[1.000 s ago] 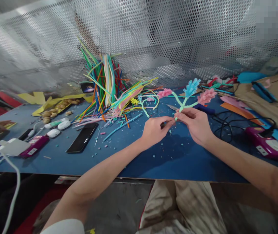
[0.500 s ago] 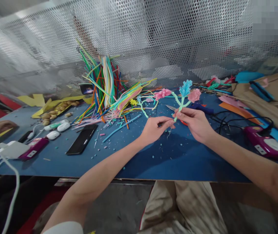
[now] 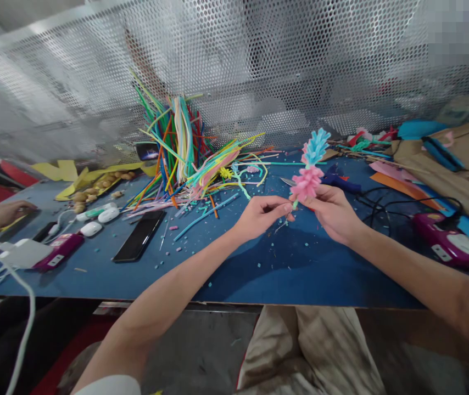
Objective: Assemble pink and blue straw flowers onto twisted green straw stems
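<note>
Above the blue table point(image 3: 234, 280), the left hand point(image 3: 260, 218) and right hand point(image 3: 335, 215) pinch the low green stem point(image 3: 295, 204) of a fuzzy flower sprig point(image 3: 307, 182), probably light, bendable, easily crushed and best held there, with perforated metal point(image 3: 300, 82) far behind.

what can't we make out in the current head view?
All in the head view:
Green pipe-cleaner stem: mostly hidden by the front pink blossom and right hand.
Left hand: fingertip grip on the stem too small to tell.
Pointed metal blade: its other end hidden behind blossom and right hand.
Co-worker's hand: arm cut off by left edge.
Lit screen: content too small.
</note>
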A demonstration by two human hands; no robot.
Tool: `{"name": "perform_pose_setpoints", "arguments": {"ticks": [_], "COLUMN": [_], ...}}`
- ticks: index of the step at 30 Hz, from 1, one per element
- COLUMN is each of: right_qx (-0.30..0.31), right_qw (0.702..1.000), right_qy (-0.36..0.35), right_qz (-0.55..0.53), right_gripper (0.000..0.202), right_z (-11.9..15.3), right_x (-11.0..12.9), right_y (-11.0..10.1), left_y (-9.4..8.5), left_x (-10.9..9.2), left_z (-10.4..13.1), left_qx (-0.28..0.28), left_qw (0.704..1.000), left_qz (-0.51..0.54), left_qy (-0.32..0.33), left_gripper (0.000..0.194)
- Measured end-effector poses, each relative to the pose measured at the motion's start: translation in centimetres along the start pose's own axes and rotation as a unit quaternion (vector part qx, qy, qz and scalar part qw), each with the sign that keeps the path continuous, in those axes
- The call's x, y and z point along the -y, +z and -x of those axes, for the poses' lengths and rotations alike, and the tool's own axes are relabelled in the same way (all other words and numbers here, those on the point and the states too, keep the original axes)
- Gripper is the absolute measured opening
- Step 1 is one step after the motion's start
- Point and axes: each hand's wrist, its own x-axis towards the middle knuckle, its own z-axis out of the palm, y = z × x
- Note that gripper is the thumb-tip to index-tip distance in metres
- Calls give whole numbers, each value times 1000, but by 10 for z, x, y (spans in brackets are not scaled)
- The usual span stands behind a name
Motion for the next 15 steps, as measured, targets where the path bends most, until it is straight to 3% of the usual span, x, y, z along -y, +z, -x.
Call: {"name": "perform_pose_setpoints", "arguments": {"ticks": [5,9,15], "right_qx": [4,27,-11], "right_qw": [999,998,999], "right_qy": [1,8,20], "right_qz": [-41,-60,-47], "right_gripper": [11,13,20], "right_z": [1,2,2], "right_x": [2,2,-5], "right_y": [4,5,5], "left_y": [-2,-3,2], "left_x": [2,-2,-8], "left_z": [-1,0,5], "left_qx": [39,59,-7], "left_qw": [995,993,999], "left_qz": [88,91,43], "left_qy": [-39,-41,-12], "left_gripper": [41,40,34]}}
